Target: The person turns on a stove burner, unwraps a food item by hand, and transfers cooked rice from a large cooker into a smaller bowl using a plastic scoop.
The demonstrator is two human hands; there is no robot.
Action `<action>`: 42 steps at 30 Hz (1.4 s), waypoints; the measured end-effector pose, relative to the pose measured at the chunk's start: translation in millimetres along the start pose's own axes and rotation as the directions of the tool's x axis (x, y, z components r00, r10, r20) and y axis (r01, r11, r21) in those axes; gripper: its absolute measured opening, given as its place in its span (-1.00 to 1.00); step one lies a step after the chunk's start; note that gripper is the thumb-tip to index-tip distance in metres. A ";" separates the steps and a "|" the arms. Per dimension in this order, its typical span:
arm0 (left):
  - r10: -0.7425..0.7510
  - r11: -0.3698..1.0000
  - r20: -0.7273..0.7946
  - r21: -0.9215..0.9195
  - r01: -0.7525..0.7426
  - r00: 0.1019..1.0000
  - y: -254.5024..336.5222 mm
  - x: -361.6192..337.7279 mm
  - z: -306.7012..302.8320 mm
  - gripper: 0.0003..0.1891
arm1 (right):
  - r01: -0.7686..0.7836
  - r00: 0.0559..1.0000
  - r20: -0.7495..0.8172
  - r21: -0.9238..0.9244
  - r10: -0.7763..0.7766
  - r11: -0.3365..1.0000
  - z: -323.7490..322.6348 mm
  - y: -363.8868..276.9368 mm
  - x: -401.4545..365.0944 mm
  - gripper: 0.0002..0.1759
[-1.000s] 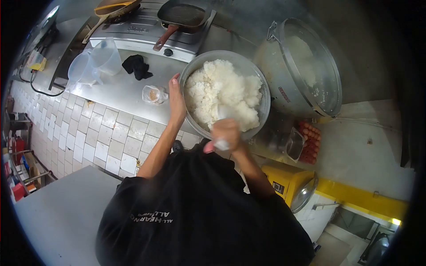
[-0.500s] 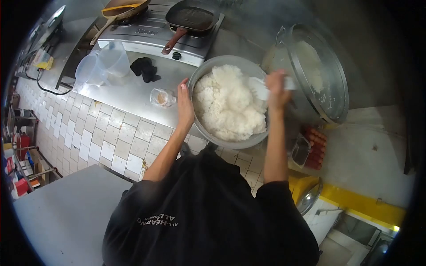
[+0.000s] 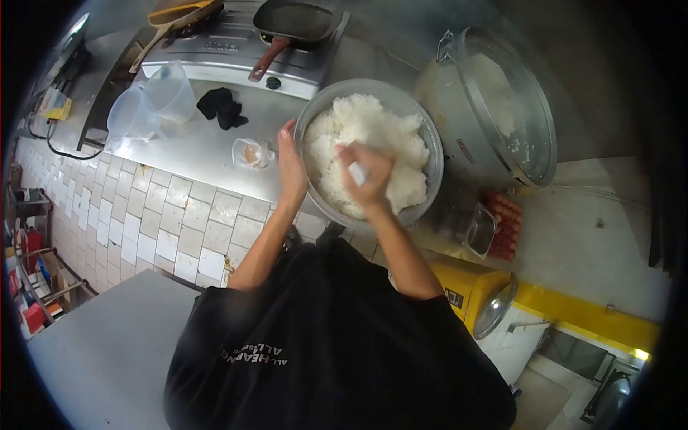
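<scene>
A large grey bowl (image 3: 436,154) of steaming white rice (image 3: 407,154) sits at the counter's front edge. My left hand (image 3: 290,170) holds the bowl's left side, its palm against the outer wall and a fingertip near the rim. Over the middle of the rice, my right hand (image 3: 371,175) is closed around a white rice paddle (image 3: 357,173). Only a short white piece of the paddle shows at the fist; its blade is hidden. Left of the bowl lies a small clear bag (image 3: 252,153) with something brownish inside.
A big metal pot (image 3: 459,107) leans open at right, rice on its inner wall. Behind stands a stove (image 3: 222,68) with a square pan (image 3: 294,21). Clear plastic jugs (image 3: 170,93) and a black cloth (image 3: 222,109) lie left. Eggs (image 3: 507,218) sit beside a metal container (image 3: 481,231).
My right hand has moved left with the paddle, from the bowl's right rim to the middle of the rice. My left hand stays on the bowl. The view has shifted slightly.
</scene>
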State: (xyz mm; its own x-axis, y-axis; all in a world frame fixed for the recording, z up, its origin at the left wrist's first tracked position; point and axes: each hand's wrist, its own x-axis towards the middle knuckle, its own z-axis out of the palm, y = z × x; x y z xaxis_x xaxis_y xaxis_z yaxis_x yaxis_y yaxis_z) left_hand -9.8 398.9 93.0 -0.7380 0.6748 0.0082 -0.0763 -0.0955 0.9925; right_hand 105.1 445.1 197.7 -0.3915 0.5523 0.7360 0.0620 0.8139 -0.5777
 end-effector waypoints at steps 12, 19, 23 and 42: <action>-0.036 0.925 0.131 -0.371 0.082 0.991 8.6 -4.0 -2.6 -0.15 | 0.023 0.997 0.075 0.130 -0.033 0.991 0.1 8.9 -34.4 -0.75; -0.076 0.947 0.156 -0.299 0.120 0.985 11.2 -4.1 -9.0 -0.09 | -0.196 0.981 0.138 0.714 0.140 0.672 -86.1 -11.4 41.5 -0.58; -0.063 0.949 0.153 -0.298 0.107 0.986 15.2 -4.0 -7.0 -0.11 | 0.171 0.960 0.208 0.094 -0.187 0.981 -16.9 27.1 11.1 -0.67; -0.058 0.975 0.126 -0.206 0.084 0.990 40.2 -12.7 4.9 -0.25 | -0.468 0.778 -0.341 0.244 0.527 0.849 -106.9 119.1 -65.4 -0.47</action>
State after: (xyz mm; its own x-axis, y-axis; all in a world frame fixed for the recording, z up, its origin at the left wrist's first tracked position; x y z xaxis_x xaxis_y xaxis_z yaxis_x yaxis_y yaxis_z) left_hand -0.2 390.0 133.4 -0.6416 0.7663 -0.0342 -0.2743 -0.1875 0.9432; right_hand 236.3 525.2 118.4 0.0414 0.9204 0.3887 0.0116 0.3885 -0.9214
